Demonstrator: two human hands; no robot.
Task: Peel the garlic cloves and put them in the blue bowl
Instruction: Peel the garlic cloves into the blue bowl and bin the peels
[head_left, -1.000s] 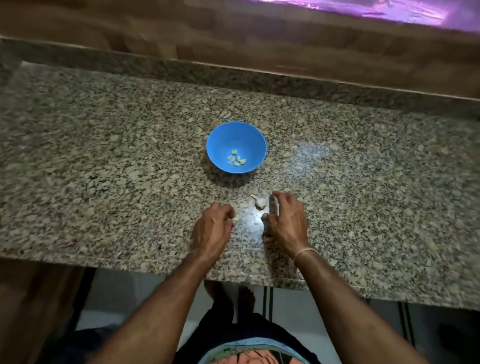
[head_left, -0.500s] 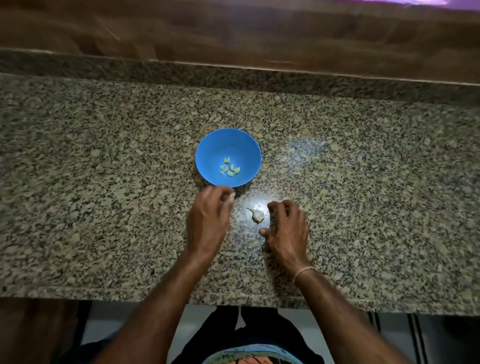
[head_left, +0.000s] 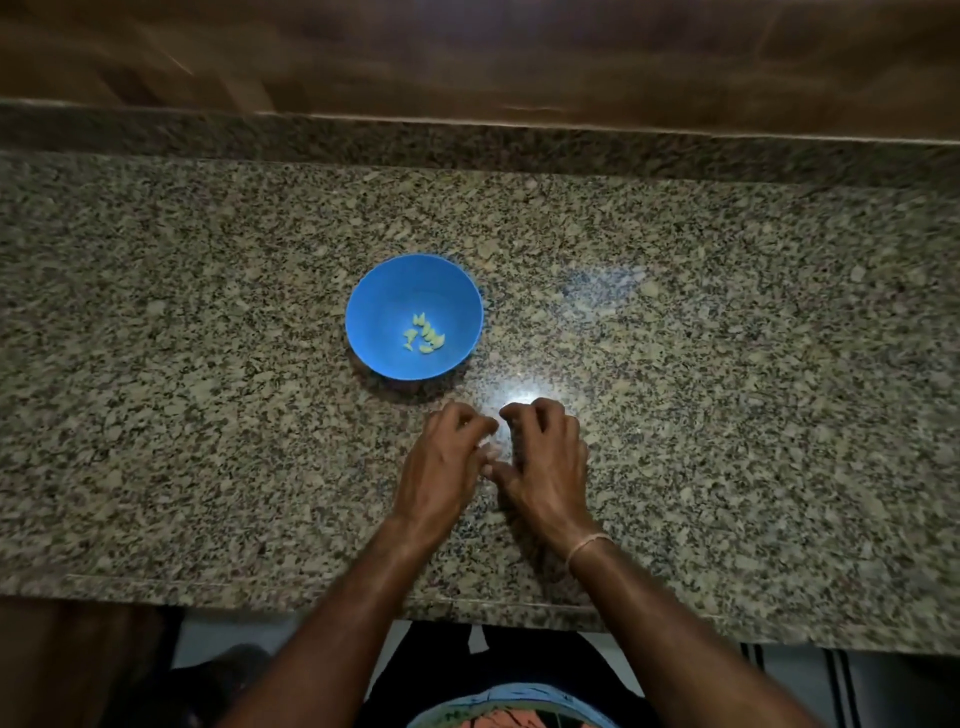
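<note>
Several peeled cloves are lying in the bowl, which is sitting just far-left of my hands so each drop is short. My left hand is curling its fingers round the garlic, a pale blur between my hands, bracing it over the counter. My right hand is pinching it too, probably to pull skin away.

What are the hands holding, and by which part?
Left hand and right hand seemingly pinch a pale garlic piece between fingertips; which part cannot be told.
</note>
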